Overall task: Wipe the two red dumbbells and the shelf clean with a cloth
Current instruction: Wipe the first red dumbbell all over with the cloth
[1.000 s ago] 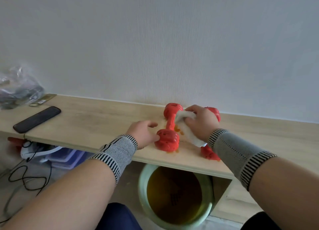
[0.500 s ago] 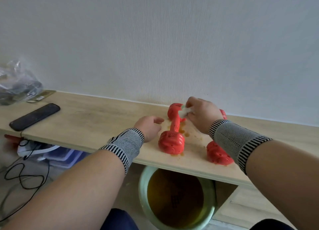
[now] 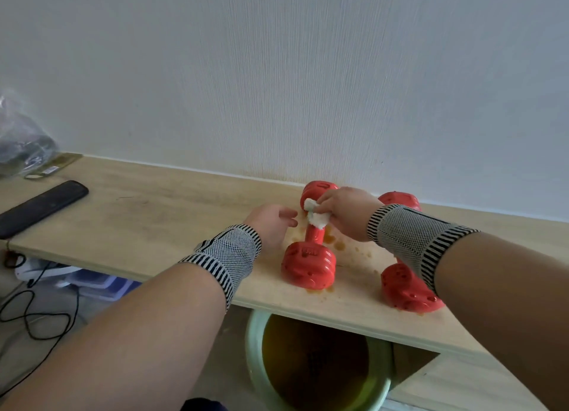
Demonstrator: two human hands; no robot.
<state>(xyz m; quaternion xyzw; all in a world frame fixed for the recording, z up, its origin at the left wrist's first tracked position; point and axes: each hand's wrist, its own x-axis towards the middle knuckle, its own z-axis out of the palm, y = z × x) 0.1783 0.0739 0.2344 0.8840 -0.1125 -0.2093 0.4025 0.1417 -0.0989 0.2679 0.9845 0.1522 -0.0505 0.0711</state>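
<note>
At centre frame I see the right hand (image 3: 345, 215) clenched around a white cloth (image 3: 315, 216), holding it against the handle of the left red dumbbell (image 3: 309, 256), which lies on the wooden shelf (image 3: 154, 216) with orange stains (image 3: 335, 244) beside it. The left hand (image 3: 271, 225) rests on the shelf just left of that dumbbell, fingers loosely curled and grasping nothing. The right red dumbbell (image 3: 406, 287) lies at centre right, partly hidden behind the right wrist.

Right forearm (image 3: 462, 256) hides second dumbbell's (image 3: 406, 284) handle
</note>
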